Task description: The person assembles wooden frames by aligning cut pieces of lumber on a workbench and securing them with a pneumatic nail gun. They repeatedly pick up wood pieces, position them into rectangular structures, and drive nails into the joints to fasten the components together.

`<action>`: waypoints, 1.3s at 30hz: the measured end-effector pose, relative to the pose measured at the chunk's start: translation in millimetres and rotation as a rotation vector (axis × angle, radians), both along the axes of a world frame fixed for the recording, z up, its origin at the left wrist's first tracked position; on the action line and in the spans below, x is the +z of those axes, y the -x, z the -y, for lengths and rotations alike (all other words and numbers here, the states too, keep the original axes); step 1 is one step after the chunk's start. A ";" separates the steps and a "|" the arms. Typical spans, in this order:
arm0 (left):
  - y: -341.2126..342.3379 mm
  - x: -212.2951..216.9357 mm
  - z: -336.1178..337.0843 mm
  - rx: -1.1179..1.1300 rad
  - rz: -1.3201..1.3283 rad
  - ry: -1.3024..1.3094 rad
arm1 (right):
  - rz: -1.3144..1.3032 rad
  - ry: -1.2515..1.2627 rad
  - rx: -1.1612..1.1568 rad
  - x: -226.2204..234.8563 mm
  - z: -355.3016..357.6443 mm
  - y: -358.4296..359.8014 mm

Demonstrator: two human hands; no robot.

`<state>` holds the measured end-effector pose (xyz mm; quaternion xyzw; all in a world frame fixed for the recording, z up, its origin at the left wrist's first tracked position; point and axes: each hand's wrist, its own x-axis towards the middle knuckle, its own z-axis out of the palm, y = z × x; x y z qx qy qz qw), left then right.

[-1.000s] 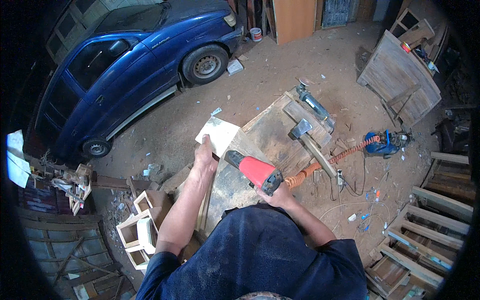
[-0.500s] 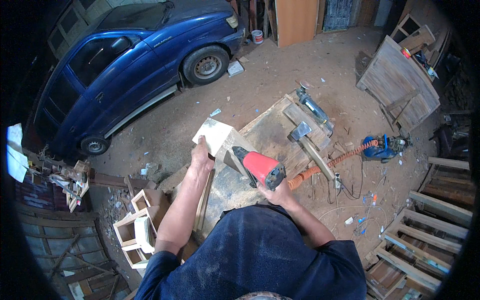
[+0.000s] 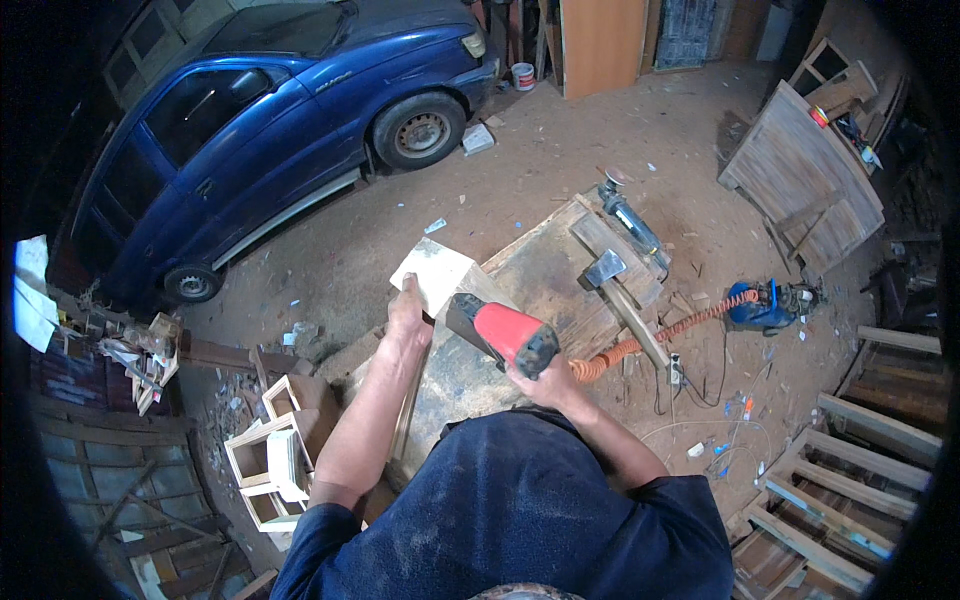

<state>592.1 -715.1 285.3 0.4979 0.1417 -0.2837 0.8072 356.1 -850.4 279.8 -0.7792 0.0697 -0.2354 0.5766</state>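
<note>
My left hand (image 3: 408, 308) holds the left side of a small wooden box (image 3: 438, 268) with a pale top face, thumb on the wood. My right hand (image 3: 546, 386) grips a red and black nail gun (image 3: 512, 333), its nose on or just above the box's near part; whether it touches is hard to see. Most of my right fingers are hidden beneath the tool. An orange coiled hose (image 3: 610, 355) runs from near the gun's handle to a blue air compressor (image 3: 765, 302). Under the box lies a worn wooden work table (image 3: 455, 385).
A hatchet (image 3: 606, 268) and an angle grinder (image 3: 628, 215) lie on the table's far right. Several open wooden boxes (image 3: 258, 455) are stacked at lower left. Beyond stand a blue car (image 3: 300, 110) and a wooden panel (image 3: 800, 175). Slatted frames (image 3: 850, 465) fill the right.
The nail gun has shifted slightly left and down, and its nose now sits further left over the box. My left hand keeps its hold. The whole view has shifted a little.
</note>
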 end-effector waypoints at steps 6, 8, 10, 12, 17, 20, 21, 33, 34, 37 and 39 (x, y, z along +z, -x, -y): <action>-4.0 4.3 -2.6 -0.010 -0.025 -0.009 | 0.081 -0.078 -0.037 6.6 4.0 -4.8; -2.8 4.8 -1.1 -0.022 -0.006 -0.001 | 0.081 -0.087 -0.041 11.9 5.5 -6.4; -0.8 6.2 1.0 -0.020 -0.011 -0.027 | 0.035 -0.114 -0.038 12.4 5.3 -6.5; -0.9 5.8 -0.4 -0.026 -0.001 -0.026 | 0.016 -0.116 -0.033 13.0 4.1 -7.7; 2.6 11.8 1.4 -0.015 0.014 -0.013 | 0.076 -0.015 -0.034 14.5 6.2 -11.2; -7.3 5.9 -7.0 -0.028 -0.022 -0.001 | 0.094 -0.003 -0.025 18.3 6.9 -11.8; -8.3 2.9 -7.9 -0.037 -0.015 0.003 | 0.086 -0.029 -0.031 16.0 6.1 -12.5; -6.3 -3.8 -12.5 -0.060 -0.003 -0.018 | 0.030 -0.088 -0.062 11.1 1.5 -19.4; -6.2 -3.1 -12.5 -0.064 -0.010 -0.022 | 0.027 -0.088 -0.061 10.5 1.6 -19.7; -3.1 4.5 -9.9 -0.059 -0.027 -0.016 | 0.020 -0.061 -0.053 9.2 4.5 -19.3; -3.9 2.1 -13.4 -0.048 -0.017 0.009 | 0.014 -0.059 -0.052 6.4 3.4 -18.2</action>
